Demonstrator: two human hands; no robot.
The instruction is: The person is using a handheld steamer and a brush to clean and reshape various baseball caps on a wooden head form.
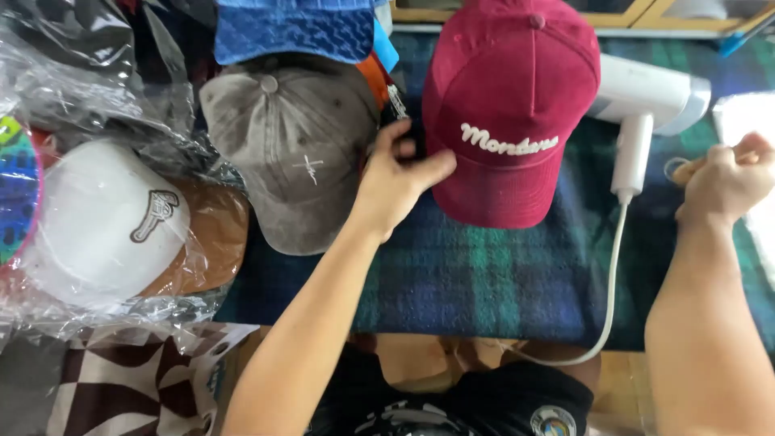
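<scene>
Touching the maroon cap (504, 113), left hand (393, 182) perhaps pinching.

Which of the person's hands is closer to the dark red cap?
Left. The left hand touches the dark red cap at its side edge; the right hand is clenched well off to the cap's right, past the white handheld appliance.

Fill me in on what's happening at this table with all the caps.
A person's left hand touches the side of a maroon cap lying on a plaid cloth. The right hand is closed around a small light-coloured thing, next to a white corded handheld appliance. A grey cap and a bagged white cap lie to the left.
</scene>
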